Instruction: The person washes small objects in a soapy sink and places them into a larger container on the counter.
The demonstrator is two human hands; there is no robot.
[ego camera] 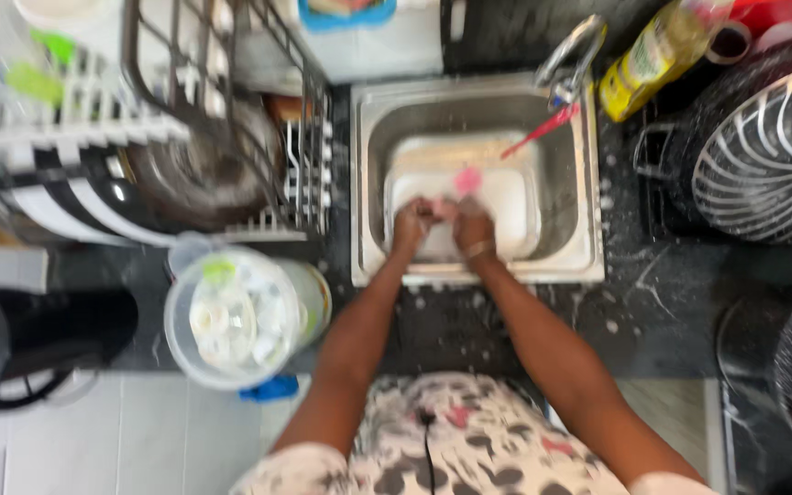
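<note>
Over the steel sink [588, 174], the left hand [412, 223] and right hand [472, 226] meet, both curled around a small pink item [444, 208] above a white basin [515, 197]; beyond, the tap [572, 55].

Yellow labelled bottle [657, 55] — beside tap [568, 57]

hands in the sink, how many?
2. The left hand and the right hand are close together over the white basin inside the steel sink, with something small and pink between them. The picture is blurred; no other hands show.
</note>
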